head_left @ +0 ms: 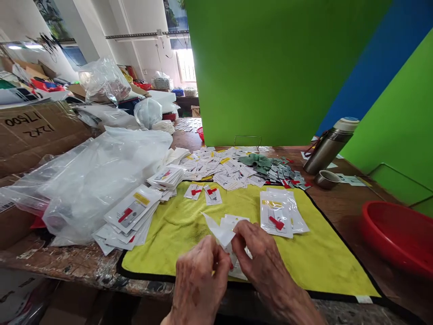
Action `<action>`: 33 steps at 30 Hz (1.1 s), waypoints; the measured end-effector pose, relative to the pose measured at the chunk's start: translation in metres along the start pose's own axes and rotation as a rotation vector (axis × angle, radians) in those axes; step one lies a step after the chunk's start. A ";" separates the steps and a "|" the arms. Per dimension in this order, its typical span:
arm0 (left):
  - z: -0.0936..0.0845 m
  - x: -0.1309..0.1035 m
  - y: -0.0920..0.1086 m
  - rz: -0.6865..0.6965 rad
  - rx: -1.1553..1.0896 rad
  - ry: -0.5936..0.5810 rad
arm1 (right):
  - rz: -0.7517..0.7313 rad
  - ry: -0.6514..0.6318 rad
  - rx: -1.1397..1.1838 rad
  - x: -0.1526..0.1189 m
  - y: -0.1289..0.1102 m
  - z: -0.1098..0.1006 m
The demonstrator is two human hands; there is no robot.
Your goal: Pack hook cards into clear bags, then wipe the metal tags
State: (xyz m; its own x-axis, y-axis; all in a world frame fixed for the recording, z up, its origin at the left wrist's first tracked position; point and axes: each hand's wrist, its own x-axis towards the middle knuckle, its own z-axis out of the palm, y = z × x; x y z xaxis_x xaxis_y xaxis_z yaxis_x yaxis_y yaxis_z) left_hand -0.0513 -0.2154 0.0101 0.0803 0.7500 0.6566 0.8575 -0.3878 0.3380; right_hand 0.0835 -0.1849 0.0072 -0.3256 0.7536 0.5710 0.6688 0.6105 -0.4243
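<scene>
Both hands work on a small plastic packet point(240, 271) over the near edge of the yellow cloth point(189, 225). My right hand point(260, 253) pinches a white flap point(218, 230) at the packet's upper part. The closed fingers of my left hand point(203, 266) grip the packet's left side, where a bit of red shows; the fingers hide much of it. Two loose cards with red pieces, a left card point(194, 191) and a right card point(213, 194), lie beyond my hands. To the right rests a stack of filled packets point(276, 214), each showing a red piece.
At left, piled packets point(131, 214) lie beside large clear plastic bags point(115, 176) and a cardboard box point(37, 133). Scattered cards point(219, 164), a green rag point(255, 161) and grey-and-red pieces point(287, 175) cover the back. A flask point(329, 149), metal cup point(327, 179) and red basin point(395, 234) stand right.
</scene>
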 end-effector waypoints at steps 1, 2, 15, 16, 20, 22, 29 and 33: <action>0.001 -0.001 0.000 -0.021 -0.033 0.000 | 0.049 -0.102 0.103 0.000 0.000 -0.002; 0.002 -0.001 0.001 -0.046 -0.067 -0.008 | 0.093 -0.207 0.200 -0.001 0.001 -0.003; -0.012 0.019 -0.036 -1.034 -1.152 -0.373 | 0.717 -0.499 1.240 0.011 0.022 -0.027; -0.011 0.019 -0.037 -1.076 -1.301 -0.453 | 0.731 -0.500 1.267 0.010 0.022 -0.027; -0.008 0.016 -0.033 -1.072 -1.445 -0.452 | 0.767 -0.504 1.234 0.006 0.020 -0.026; -0.008 0.015 -0.031 -0.999 -1.398 -0.393 | 0.774 -0.488 1.182 0.005 0.019 -0.026; -0.009 0.008 -0.033 -0.919 -1.310 -0.428 | 0.779 -0.484 0.841 0.003 0.023 -0.014; -0.009 0.008 -0.040 -0.762 -0.860 -0.352 | 0.750 -0.530 0.859 0.006 0.024 -0.008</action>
State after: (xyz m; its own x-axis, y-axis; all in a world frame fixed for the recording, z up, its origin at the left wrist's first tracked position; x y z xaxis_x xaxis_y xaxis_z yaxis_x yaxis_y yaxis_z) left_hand -0.0897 -0.1988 0.0081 -0.0509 0.9953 -0.0827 0.1360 0.0889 0.9867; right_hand 0.1032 -0.1674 0.0065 -0.4157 0.8667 -0.2758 0.2196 -0.1986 -0.9552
